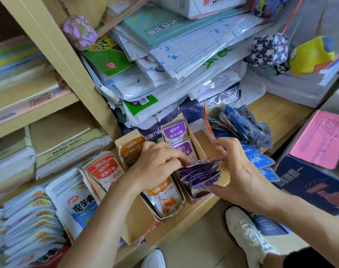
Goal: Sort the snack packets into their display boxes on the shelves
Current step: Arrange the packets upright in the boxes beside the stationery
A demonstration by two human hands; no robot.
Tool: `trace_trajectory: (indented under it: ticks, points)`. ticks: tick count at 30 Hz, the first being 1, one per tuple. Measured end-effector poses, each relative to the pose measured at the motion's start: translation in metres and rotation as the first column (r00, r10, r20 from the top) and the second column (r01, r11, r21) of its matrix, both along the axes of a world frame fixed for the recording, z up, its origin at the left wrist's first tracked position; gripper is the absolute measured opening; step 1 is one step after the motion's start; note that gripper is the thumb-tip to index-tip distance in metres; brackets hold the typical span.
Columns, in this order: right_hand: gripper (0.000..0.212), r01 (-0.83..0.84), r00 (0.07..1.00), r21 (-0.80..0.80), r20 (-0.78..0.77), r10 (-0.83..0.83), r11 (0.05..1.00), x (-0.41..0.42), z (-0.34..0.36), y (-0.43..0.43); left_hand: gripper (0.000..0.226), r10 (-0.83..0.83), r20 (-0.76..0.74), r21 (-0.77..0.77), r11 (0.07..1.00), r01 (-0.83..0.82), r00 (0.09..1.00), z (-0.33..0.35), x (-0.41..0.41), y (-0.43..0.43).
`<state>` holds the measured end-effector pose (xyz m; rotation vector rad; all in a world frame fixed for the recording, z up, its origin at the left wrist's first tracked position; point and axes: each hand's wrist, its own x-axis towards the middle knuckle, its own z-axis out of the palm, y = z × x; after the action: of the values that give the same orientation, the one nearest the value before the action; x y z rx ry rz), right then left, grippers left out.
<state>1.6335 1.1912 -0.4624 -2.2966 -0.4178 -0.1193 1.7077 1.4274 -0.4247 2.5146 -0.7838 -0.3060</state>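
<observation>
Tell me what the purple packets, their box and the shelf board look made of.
The purple packets look like glossy plastic or foil film: they crinkle and catch the light. The box is matte brown cardboard with bent, torn edges. The shelf board is pale wood or wood-look laminate, smooth with a faint grain. I cannot tell which.

A white carton [213,4] atop the pile carries the brand "M&G 晨光". In the display boxes, purple packets [174,132], red packets [104,169] and orange packets [164,198] read "劲仔 深海小鱼". White-and-blue packets [79,206] read "魔芋爽". A clear-wrapped pack [133,82] shows "ASIA".
</observation>
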Motion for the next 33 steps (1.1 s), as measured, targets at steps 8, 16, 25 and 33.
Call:
trace_trajectory:
  ticks: [8,16,25,33]
  points:
    - [0.062,-0.100,0.993,-0.241,0.031,0.111,0.965,0.009,0.000,0.000,0.040,0.160,0.352,-0.019,0.986,-0.164,0.922,-0.010,0.009,-0.007]
    - [0.059,-0.206,0.979,-0.155,-0.040,0.202,0.966,0.012,-0.001,0.002,0.026,0.166,0.544,0.209,0.923,-0.325,0.822,-0.019,0.017,-0.023]
    - [0.056,-0.252,0.967,-0.125,-0.079,0.244,0.960,0.014,-0.003,-0.004,0.032,0.218,0.392,0.227,0.918,-0.324,0.894,-0.019,0.021,-0.024]
    - [0.059,-0.197,0.980,-0.204,-0.063,0.188,0.959,0.007,-0.002,-0.007,0.010,0.225,0.383,0.067,0.960,-0.270,0.896,-0.016,0.019,-0.018]
